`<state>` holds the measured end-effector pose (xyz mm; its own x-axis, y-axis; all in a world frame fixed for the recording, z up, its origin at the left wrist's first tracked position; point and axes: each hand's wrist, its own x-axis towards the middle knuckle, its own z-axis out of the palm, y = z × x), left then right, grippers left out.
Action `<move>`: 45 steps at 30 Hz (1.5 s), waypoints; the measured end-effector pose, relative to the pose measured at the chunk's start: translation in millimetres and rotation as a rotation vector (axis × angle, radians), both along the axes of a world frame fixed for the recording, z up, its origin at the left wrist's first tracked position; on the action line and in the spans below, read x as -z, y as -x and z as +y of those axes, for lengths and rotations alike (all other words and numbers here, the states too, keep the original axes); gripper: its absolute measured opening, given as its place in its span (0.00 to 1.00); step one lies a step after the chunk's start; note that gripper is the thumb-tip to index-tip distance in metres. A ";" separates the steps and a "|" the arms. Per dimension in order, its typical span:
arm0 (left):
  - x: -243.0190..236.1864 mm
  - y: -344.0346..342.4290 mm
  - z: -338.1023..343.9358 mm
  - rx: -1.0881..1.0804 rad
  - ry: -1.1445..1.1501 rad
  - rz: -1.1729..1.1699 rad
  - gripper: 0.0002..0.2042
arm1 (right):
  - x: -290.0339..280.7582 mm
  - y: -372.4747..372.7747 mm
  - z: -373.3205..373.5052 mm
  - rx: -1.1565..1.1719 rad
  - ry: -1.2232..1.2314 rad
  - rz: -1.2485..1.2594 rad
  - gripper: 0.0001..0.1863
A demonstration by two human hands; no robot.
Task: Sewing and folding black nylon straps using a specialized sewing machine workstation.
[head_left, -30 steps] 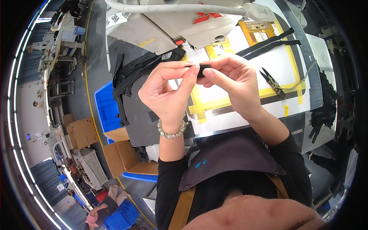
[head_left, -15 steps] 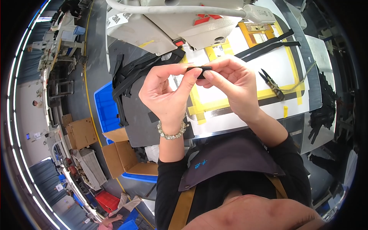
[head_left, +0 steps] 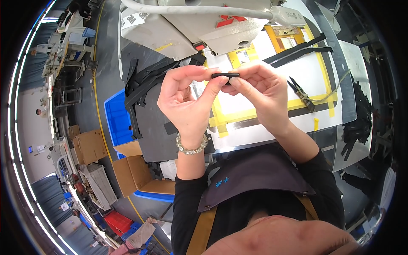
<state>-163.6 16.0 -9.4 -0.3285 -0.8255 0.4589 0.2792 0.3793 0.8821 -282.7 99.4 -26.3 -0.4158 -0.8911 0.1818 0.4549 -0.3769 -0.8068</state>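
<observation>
A small black piece (head_left: 225,75) is pinched between both hands above a white board with yellow tape borders (head_left: 313,108). My left hand (head_left: 185,102) has thumb and forefinger closed on its left end. My right hand (head_left: 265,97) grips the other end with thumb and fingertips, the remaining fingers curled. Just beyond my fingers stands a white machine (head_left: 178,27) with a pale cable along its top. Right of my right hand, dark pointed snips (head_left: 304,95) on a cord lie on the board.
Black strips (head_left: 136,85) lie at the left of the table, with more strips (head_left: 297,49) across the board. Below the table's left side are a blue bin (head_left: 117,117) and an open cardboard box (head_left: 131,174). Other people (head_left: 78,10) are at far-left workstations.
Both hands have shifted slightly to the right. The black piece has turned a little, now showing a thinner, flatter edge between my fingertips.
</observation>
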 end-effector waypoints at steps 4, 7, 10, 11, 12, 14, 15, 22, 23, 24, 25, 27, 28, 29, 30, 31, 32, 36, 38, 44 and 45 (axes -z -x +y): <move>-0.4 -1.1 -0.6 0.007 0.032 -0.039 0.16 | -1.3 1.2 2.5 0.030 -0.001 0.082 0.07; -0.4 -1.3 0.9 -0.004 0.019 -0.062 0.14 | -1.5 2.1 4.4 0.046 -0.008 0.139 0.08; 4.0 -1.5 0.8 -0.016 0.094 -0.049 0.14 | -2.0 3.0 6.0 0.053 -0.041 0.192 0.09; 5.0 -1.9 0.7 -0.017 0.095 -0.047 0.14 | -0.5 3.5 6.1 0.052 -0.028 0.202 0.10; 5.9 -2.1 0.7 -0.025 0.162 -0.043 0.14 | 0.8 3.5 6.2 0.051 -0.016 0.212 0.11; 9.2 -4.7 0.7 -0.034 0.230 -0.037 0.14 | 2.4 2.2 6.6 0.022 -0.004 0.150 0.13; 12.4 -7.7 -0.2 -0.069 0.380 -0.059 0.14 | 3.4 2.4 7.3 -0.003 0.006 0.086 0.14; 10.7 -27.0 8.0 -0.236 0.987 -0.294 0.11 | 11.4 0.6 15.6 -0.358 -0.037 -0.320 0.21; 11.8 -27.2 9.7 -0.264 1.069 -0.324 0.11 | 15.1 -1.5 18.0 -0.352 -0.034 -0.321 0.21; 16.3 -28.1 10.3 -0.304 1.127 -0.339 0.12 | 19.3 -2.9 20.1 -0.381 -0.043 -0.400 0.21; 17.5 -28.7 12.2 -0.297 1.131 -0.338 0.12 | 22.0 -4.2 22.0 -0.410 -0.052 -0.480 0.21; 18.7 -29.9 17.0 -0.374 1.172 -0.431 0.13 | 22.6 -8.5 23.7 -0.409 0.002 -0.477 0.19; 21.0 -29.2 18.2 -0.366 1.176 -0.430 0.13 | 22.2 -11.0 24.1 -0.364 -0.065 -0.397 0.19; 23.6 -28.4 19.5 -0.347 1.193 -0.443 0.13 | 21.6 -12.5 24.7 -0.317 -0.131 -0.317 0.18; 25.6 -27.7 20.1 -0.328 1.209 -0.457 0.13 | 21.1 -11.5 24.1 -0.313 -0.129 -0.322 0.18; 23.7 -26.5 20.7 -0.323 1.212 -0.458 0.13 | 18.5 -9.0 22.8 -0.285 -0.125 -0.287 0.17; 19.5 -25.2 21.8 -0.227 1.078 -0.427 0.14 | 15.3 -6.3 21.5 -0.257 -0.120 -0.253 0.16; 6.9 -34.2 5.5 -0.004 0.714 -0.404 0.16 | 9.2 7.9 23.5 -0.279 -0.230 0.030 0.13; 1.6 -34.4 -6.5 0.224 0.469 -0.376 0.16 | 6.1 10.4 24.4 -0.254 -0.222 0.068 0.12; -6.4 -36.4 -25.1 0.520 0.078 -0.276 0.15 | -1.1 14.4 25.3 -0.236 -0.203 0.143 0.07; -7.8 -35.3 -27.0 0.515 0.083 -0.343 0.15 | -3.2 15.0 24.6 -0.228 -0.202 0.148 0.06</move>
